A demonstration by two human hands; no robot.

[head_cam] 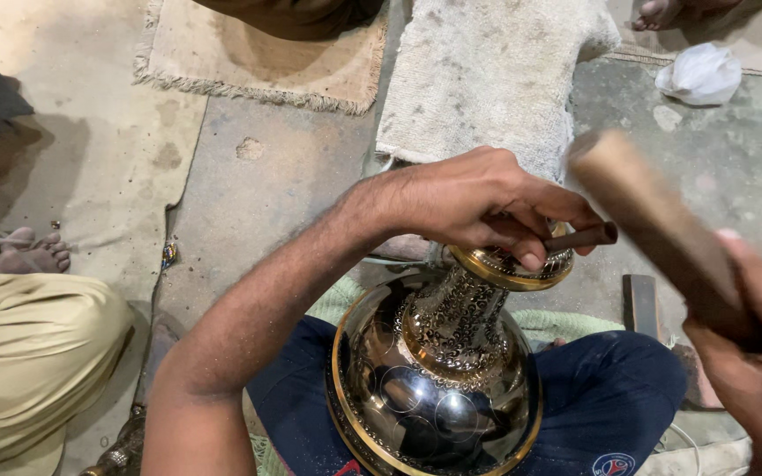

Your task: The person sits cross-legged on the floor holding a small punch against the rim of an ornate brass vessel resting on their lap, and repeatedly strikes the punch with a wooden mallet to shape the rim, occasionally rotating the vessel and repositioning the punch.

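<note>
A shiny engraved metal vase (438, 379) with gold rims rests on my lap, its neck pointing away from me. My left hand (478, 198) pinches a thin dark metal punch (586, 236) and holds its tip against the vase's gold mouth rim (509, 269). My right hand (756, 344) grips a thick wooden mallet (646, 211), raised and blurred above and to the right of the punch.
A grey cloth (487, 70) lies on the floor beyond the vase, beside a fringed beige mat (257, 62). Another person sits at left, with a khaki knee (28, 353) and bare foot (33, 256). A white bag (700, 75) and a dark block (639, 304) lie at right.
</note>
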